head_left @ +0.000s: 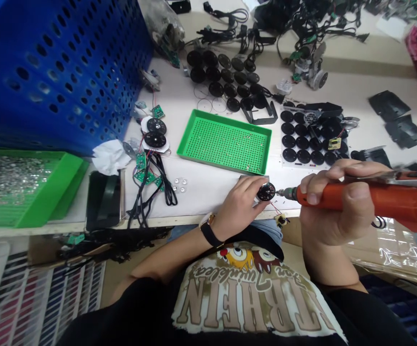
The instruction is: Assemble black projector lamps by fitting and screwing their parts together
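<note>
My left hand [240, 204] pinches a small black round disc part [266, 191] at the table's front edge, thumb and fingers closed around it. Thin wires hang from the disc to a small connector [281, 220] below the edge. My right hand [333, 202] is wrapped round an orange electric screwdriver [381, 199] held level, its metal bit touching the disc's right side. A watch with a black strap [208, 229] sits on my left wrist.
A shallow green perforated tray [197, 144] lies behind my hands. Rows of black discs [302, 139] and more discs [226, 77] sit further back, with cables and circuit boards [145, 173]. A blue perforated crate [60, 67] and a green bin of screws [21, 185] stand left.
</note>
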Demonstrator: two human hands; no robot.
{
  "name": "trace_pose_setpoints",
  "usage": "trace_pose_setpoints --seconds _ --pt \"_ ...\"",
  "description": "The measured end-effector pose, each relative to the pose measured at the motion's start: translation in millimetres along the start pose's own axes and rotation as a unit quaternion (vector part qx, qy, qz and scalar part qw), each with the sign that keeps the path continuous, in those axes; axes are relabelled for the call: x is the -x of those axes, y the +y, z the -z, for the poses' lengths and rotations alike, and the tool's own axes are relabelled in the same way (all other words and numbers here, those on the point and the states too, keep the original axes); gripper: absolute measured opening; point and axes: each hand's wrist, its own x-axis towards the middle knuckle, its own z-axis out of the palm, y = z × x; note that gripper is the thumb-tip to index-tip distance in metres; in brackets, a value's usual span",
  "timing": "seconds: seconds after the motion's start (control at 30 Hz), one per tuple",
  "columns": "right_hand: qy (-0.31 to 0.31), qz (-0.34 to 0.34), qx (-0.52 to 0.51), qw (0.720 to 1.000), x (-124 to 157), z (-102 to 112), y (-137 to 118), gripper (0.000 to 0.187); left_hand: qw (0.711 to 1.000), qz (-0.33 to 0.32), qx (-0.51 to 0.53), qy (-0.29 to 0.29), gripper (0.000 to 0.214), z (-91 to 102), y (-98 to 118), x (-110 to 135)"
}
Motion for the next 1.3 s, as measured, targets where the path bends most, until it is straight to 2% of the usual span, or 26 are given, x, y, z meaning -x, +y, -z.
trace_pose_setpoints --seconds 0.6,0.73,1.0,1.13,1.23,1.3 --pt "-0.019 0.041 -0.010 0.999 1.9 -3.2 6.3 0.010 1.000 0.005 0.008 0.006 0.045 -2.3 -0.8 0.5" --pt "-0.030 0.031 -0.005 0.999 2.8 -5.6 4.0 0.009 1.000 0.000 0.000 0.008 0.045 -2.1 -1.0 0.4" --pt "-0.043 0.042 -0.022 0.998 4.2 -5.3 9.4 0.012 1.000 0.012 -0.006 -0.006 0.044 0.8 2.0 -1.5" --pt "-0.052 0.025 -0.034 0.998 3.9 -4.9 5.6 0.017 1.000 0.013 -0.004 -0.006 0.044 1.6 2.9 -2.5" --pt "-0.037 0.014 -0.046 0.998 -5.0 -4.9 2.3 0.023 1.000 0.028 -0.001 -0.010 0.050 1.0 2.5 -0.4" --pt "-0.010 0.045 -0.029 0.999 -17.5 -4.3 6.6 0.022 0.999 0.030 0.000 -0.014 0.060 0.2 1.1 2.3"
